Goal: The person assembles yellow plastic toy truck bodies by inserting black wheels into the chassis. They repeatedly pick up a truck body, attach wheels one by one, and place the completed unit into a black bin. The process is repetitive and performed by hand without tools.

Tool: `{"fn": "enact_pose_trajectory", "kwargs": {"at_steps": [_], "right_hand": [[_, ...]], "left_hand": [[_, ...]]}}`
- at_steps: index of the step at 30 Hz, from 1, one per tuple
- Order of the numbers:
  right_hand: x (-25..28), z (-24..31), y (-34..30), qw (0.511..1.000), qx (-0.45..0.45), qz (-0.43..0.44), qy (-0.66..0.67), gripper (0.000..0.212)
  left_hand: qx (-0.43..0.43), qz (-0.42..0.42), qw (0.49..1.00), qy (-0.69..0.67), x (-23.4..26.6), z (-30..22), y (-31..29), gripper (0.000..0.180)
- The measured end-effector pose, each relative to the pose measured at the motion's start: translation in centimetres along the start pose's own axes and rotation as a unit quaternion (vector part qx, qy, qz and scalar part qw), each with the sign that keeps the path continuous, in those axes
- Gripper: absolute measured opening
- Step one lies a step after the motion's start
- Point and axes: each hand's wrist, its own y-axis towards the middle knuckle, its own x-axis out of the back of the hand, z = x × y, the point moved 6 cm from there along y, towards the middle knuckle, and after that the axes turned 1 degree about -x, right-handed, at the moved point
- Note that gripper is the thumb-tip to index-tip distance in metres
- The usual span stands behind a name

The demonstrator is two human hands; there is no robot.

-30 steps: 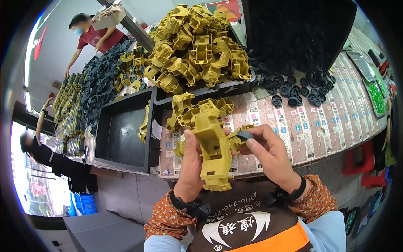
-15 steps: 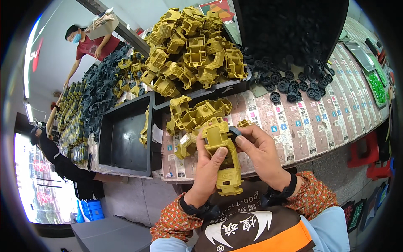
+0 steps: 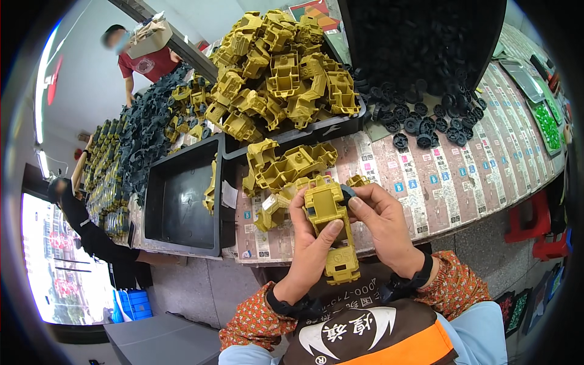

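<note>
Left hand [image 3: 313,248] wraps yellow shell [image 3: 324,202], thumb across it, fingers closed | right hand [image 3: 389,226] pinches dark wheel [image 3: 347,194], nearly closed, at shell's side away from black bin [image 3: 182,201] | shell: right of bin.

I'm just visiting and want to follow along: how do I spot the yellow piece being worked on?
From the big yellow heap, look down toward the brown apron. There the left hand holds a yellow shell, the right hand pinching a dark curved piece at its side. Unlike its yellow neighbours, it is held.
</note>
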Motion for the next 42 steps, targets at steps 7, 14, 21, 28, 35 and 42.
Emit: {"fn": "enact_pose_trajectory", "kwargs": {"at_steps": [7, 14, 21, 28, 35, 42], "right_hand": [[-0.2, 1.4, -1.1, 0.966, 0.144, 0.021, -0.211, 0.033], [-0.2, 3.4, -2.1, 0.927, 0.210, 0.045, -0.306, 0.043], [0.3, 4.3, -1.9, 0.924, 0.153, 0.062, -0.345, 0.036], [9.3, 8.1, 8.7, 0.635, 0.234, -0.085, -0.731, 0.012], [12.0, 6.0, 11.5, 0.574, 0.235, -0.043, -0.783, 0.031], [10.4, 4.8, 8.8, 0.612, 0.252, 0.010, -0.749, 0.039]], "left_hand": [[-0.037, 0.044, 0.992, 0.114, -0.2, 0.1, 0.0, 0.076], [-0.018, 0.095, 0.986, 0.136, -0.9, 0.3, -0.3, 0.080], [0.008, 0.120, 0.982, 0.147, -1.4, 0.1, -0.2, 0.084], [0.107, -0.002, 0.990, -0.086, 0.8, -1.1, 0.6, 0.069], [0.131, -0.008, 0.961, -0.245, 1.7, -1.9, 0.8, 0.047], [0.087, 0.017, 0.967, -0.240, 1.2, -3.3, 1.4, 0.046]]}}
